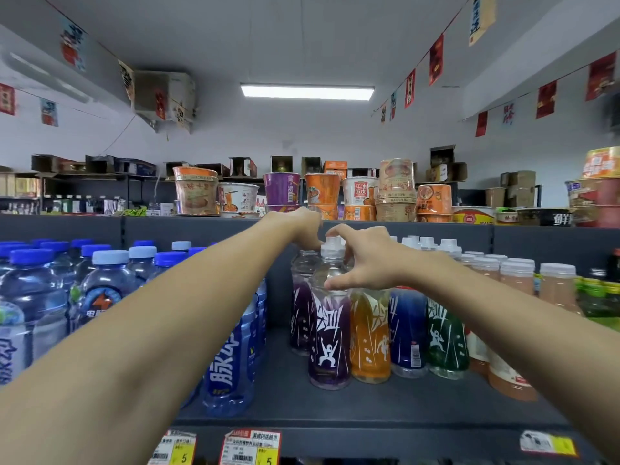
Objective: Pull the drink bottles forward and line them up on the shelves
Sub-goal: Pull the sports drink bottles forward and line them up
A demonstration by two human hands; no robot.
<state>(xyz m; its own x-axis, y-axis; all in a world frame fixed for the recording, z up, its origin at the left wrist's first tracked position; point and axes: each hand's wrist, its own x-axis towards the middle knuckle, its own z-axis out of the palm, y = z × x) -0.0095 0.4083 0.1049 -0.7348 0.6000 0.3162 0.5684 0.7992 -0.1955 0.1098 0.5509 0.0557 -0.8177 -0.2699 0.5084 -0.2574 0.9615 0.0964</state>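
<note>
A purple drink bottle with a white cap stands at the front of its row on the dark shelf. My right hand holds its neck, index finger over the cap and thumb on the shoulder. Behind it stands a second purple bottle. My left hand reaches over to this one, fingers curled down onto its top. To the right, orange, blue and green bottles of the same kind stand side by side, set slightly further back.
Blue-capped water and sports bottles crowd the shelf's left side. Peach-coloured drinks stand at the right. Instant noodle cups sit on top of the shelf unit. Price tags hang on the shelf's front edge.
</note>
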